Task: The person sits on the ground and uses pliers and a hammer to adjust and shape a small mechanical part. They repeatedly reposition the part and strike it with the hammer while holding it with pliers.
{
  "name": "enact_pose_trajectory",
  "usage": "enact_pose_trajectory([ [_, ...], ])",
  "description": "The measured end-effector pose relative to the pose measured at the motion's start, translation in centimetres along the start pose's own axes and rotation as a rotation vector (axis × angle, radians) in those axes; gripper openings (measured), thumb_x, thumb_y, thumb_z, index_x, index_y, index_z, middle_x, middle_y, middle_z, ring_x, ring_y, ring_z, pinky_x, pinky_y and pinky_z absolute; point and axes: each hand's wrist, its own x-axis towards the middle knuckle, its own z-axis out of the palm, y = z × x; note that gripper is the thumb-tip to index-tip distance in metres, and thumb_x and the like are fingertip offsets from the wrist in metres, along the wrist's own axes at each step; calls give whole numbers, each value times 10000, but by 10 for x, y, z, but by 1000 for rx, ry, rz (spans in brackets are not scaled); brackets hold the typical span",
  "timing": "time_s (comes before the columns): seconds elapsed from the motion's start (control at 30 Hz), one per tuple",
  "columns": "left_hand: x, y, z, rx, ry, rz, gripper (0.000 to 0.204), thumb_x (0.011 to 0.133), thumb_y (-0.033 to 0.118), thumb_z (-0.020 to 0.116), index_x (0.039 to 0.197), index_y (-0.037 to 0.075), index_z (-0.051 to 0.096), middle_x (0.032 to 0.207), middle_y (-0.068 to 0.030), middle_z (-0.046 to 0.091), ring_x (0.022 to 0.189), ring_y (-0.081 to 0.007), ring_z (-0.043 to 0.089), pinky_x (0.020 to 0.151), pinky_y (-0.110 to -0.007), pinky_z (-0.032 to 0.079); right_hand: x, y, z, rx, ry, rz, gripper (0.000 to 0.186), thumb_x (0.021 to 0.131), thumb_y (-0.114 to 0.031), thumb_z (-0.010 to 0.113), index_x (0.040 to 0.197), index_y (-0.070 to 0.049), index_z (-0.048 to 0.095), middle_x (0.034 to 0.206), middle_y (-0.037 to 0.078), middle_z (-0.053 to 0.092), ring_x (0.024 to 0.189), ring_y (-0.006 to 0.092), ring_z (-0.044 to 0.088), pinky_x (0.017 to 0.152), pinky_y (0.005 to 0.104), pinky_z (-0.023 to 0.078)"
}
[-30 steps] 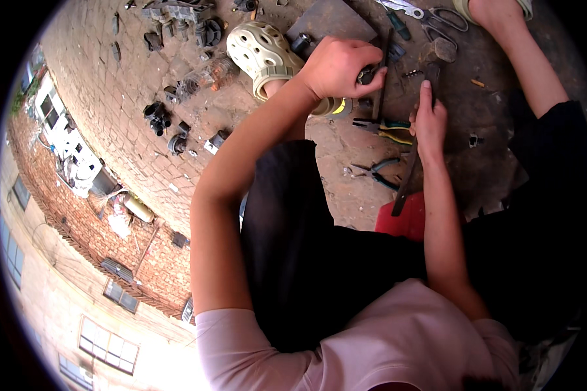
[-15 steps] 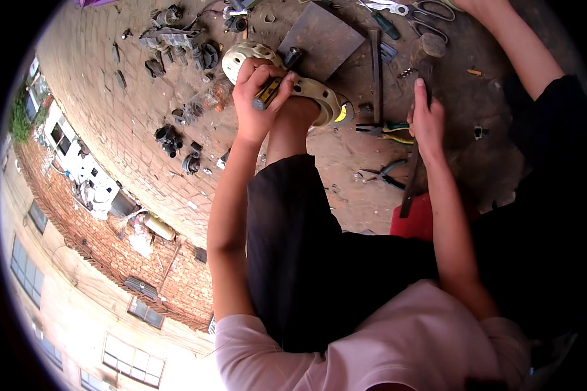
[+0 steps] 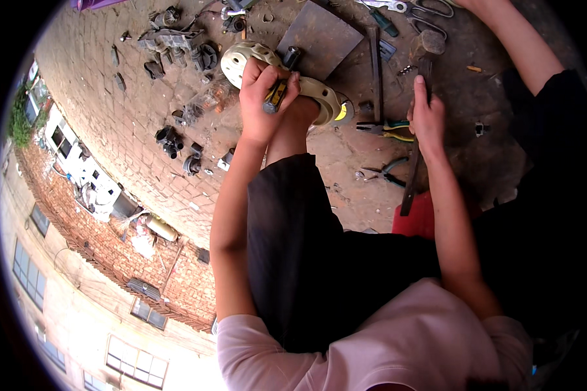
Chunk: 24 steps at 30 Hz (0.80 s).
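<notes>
At the centre, my left hand (image 3: 261, 109) is closed on a yellow-and-black tool handle (image 3: 275, 93), in front of the cream clog (image 3: 235, 58) on my foot. Right of centre, my right hand (image 3: 428, 120) grips a long dark metal bar (image 3: 410, 190), thumb along it; the bar's upper end lies by a round rusty metal block (image 3: 430, 42). Between my hands lie another dark bar (image 3: 376, 75), pliers with yellow handles (image 3: 396, 132) and a yellow disc (image 3: 343, 112). Smaller pliers (image 3: 389, 174) are below these. A dark cylinder (image 3: 291, 58) rests beside the clog, near a square plate (image 3: 323, 36).
Scissors (image 3: 430, 18), a screwdriver (image 3: 383, 21) and a red object (image 3: 411, 215) are around me on the dirty ground. Several black parts (image 3: 169, 142) are scattered on brick paving (image 3: 91, 78). My other bare leg (image 3: 522, 45) is at upper right; debris (image 3: 94, 186) lines a wall at left.
My left hand has moved left and down from beside the bars to over the clog, still holding something, and has shifted slightly since the middle frame. My right hand has barely moved.
</notes>
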Motion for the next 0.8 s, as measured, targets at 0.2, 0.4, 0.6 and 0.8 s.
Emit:
enact_pose_trajectory([
  [0.2,-7,-1,4,33,-50,14,136,733,14,751,801,38,636,792,-58,464,709,-193,493,651,-288,428,1,0,-1,14,3,-5,605,956,-502,543,582,-27,509,479,31,492,444,136,511,462,306,387],
  [0.4,-9,-1,4,37,-70,15,134,734,23,755,809,47,646,794,-62,466,714,-200,498,653,-293,430,1,1,0,13,9,-2,605,953,-503,546,592,-19,517,480,34,493,442,136,511,462,308,386],
  [0.6,-6,2,4,47,-100,15,132,734,21,753,805,48,645,796,-64,466,716,-205,500,652,-296,430,1,2,0,0,6,1,613,952,-515,544,592,-19,519,481,34,492,444,137,513,462,311,388],
  [0.8,-5,2,3,54,-105,18,134,734,21,755,811,50,649,795,-66,463,724,-206,506,658,-300,434,0,1,1,-14,9,0,611,952,-515,542,598,-19,517,483,32,491,450,140,519,461,313,389],
])
